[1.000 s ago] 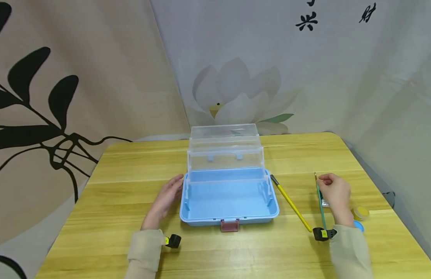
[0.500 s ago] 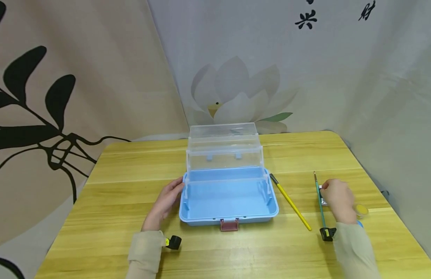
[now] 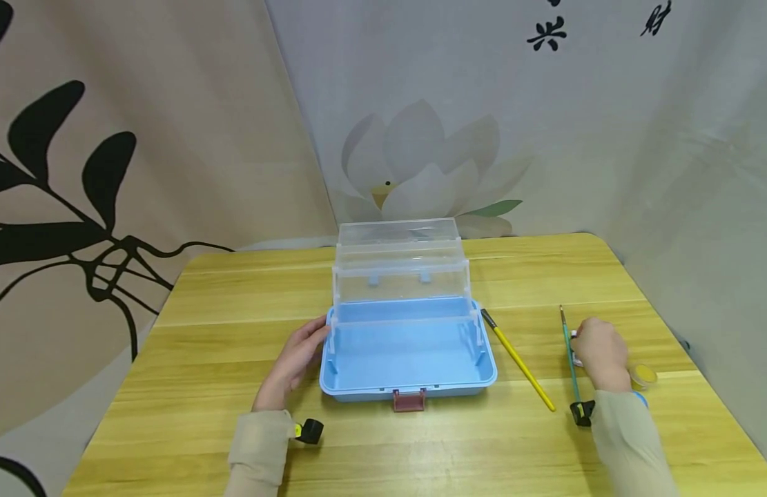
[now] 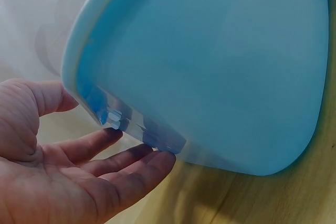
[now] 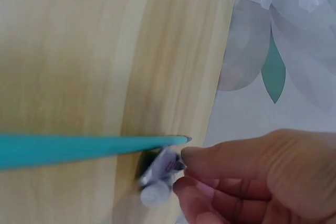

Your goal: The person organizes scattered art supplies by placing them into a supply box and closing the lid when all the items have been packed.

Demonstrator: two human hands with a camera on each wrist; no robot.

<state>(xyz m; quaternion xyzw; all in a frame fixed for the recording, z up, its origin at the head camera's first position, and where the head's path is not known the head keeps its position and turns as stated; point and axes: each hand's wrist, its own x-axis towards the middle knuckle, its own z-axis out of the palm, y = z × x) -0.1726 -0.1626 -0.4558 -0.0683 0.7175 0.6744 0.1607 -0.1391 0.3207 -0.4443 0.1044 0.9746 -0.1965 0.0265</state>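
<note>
A light blue storage box point(image 3: 414, 392) stands on the wooden table, its clear tiered lid point(image 3: 400, 276) raised at the back. My left hand point(image 3: 296, 352) rests against the box's left side; in the left wrist view its fairly straight fingers point(image 4: 142, 174) touch the wall, with the thumb close to the rim. To the right of the box, my right hand point(image 3: 602, 353) pinches a small paint tube point(image 5: 164, 169) with a white cap between thumb and fingertips. Right beside the tube lies a thin teal paintbrush point(image 3: 569, 352).
Between box and right hand lies a yellow paintbrush point(image 3: 521, 362) with dark bristles. A small yellow round pot point(image 3: 643, 376) sits beyond the right wrist, and a blue round thing point(image 3: 641, 398) is mostly hidden by the sleeve. A printed curtain point(image 3: 433, 138) hangs behind the table.
My right hand has come from over the teal brush's tip slightly right and down to the paint tube, which it now pinches. The left hand stays at the box's side.
</note>
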